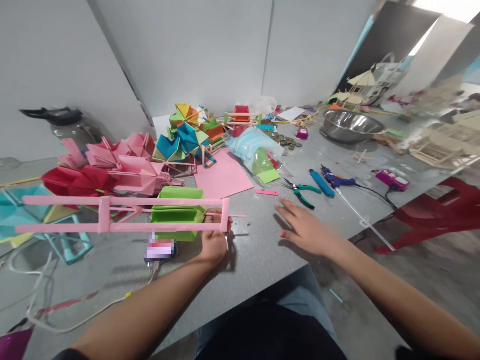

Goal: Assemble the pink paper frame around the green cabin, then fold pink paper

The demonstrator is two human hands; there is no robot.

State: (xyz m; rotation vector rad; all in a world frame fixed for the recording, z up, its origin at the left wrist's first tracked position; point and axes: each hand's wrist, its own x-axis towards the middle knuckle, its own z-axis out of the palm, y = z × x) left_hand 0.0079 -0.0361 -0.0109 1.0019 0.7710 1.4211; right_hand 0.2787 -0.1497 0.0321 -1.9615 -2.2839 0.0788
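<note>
My left hand (214, 241) is closed around the right end of a paper model, gripping near a thin pink rod. The model has a long pink paper frame (129, 228) with crossbars and a folded green paper wheel (176, 214) set inside it. It is held above the table, lying sideways and pointing left. My right hand (304, 227) hovers at or rests on the table with its fingers spread and nothing in them; I cannot tell whether it touches. Nearest to it are pliers (305, 189) with teal handles and a small pink strip-like tool (266, 192).
Pink paper (221, 175), a plastic bag (249, 145), a blue utility knife (321, 183) and a blue glue gun (337, 178) lie on the table. Folded paper models (138, 170) crowd the left. A metal bowl (350, 127) stands at the back right, a red stool (446, 210) beside the table.
</note>
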